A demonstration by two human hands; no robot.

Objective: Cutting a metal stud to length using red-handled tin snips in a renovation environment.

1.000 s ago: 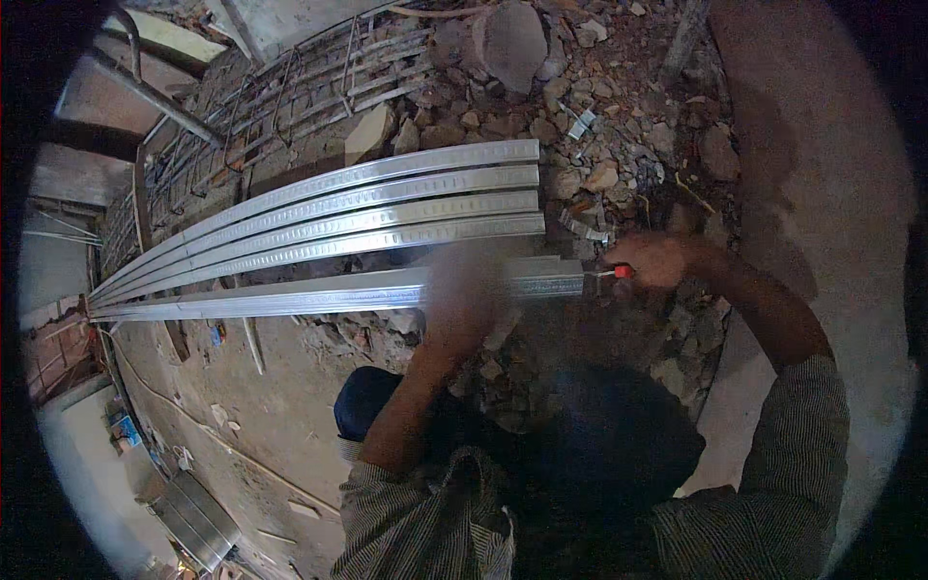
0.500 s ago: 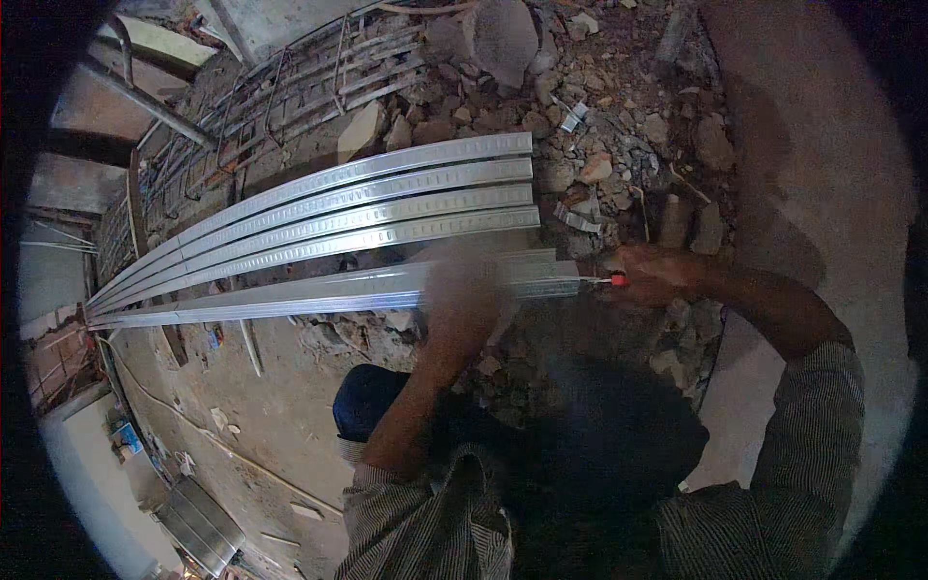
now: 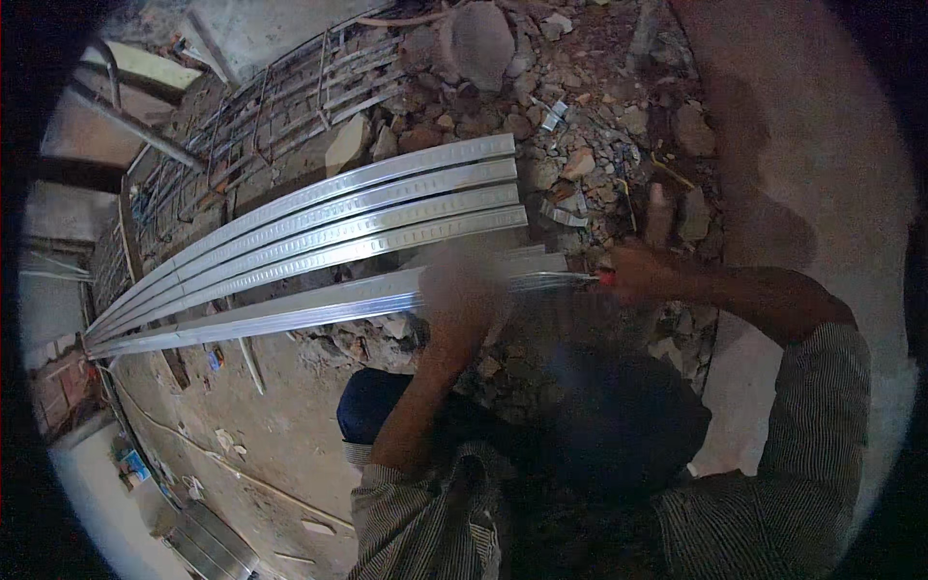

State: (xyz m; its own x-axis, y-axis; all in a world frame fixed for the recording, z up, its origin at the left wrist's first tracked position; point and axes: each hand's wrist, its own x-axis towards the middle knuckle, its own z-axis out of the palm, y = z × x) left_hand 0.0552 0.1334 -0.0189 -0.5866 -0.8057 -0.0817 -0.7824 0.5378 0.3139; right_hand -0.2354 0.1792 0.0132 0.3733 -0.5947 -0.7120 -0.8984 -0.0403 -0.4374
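Raises the left forearm from the lower middle, bare above a striped sleeve [image 3: 387,512], tilted slightly rightward, with the left hand [image 3: 462,295] over the near channels [image 3: 319,307], toward their right ends. Too blurred there to tell left fingers apart from together, or a grip from a light touch.

On the other side, bends the elbow well out to the right and brings the forearm leftward, sloping gently up to a nearly straight wrist. With the right hand [image 3: 643,274], close to the right edge of the rubble [image 3: 619,126], clamps the fingers around the handle of a red-handled tool [image 3: 606,277]. Points its thin shaft left, at the channel ends; cannot tell contact from a small gap.

Along the rubble's lower edge, near channels, long and silvery, narrowing toward the far left. Just above, four more channels [image 3: 435,186], side by side. Beyond, by the rubble's upper left corner, metal bars [image 3: 362,104].
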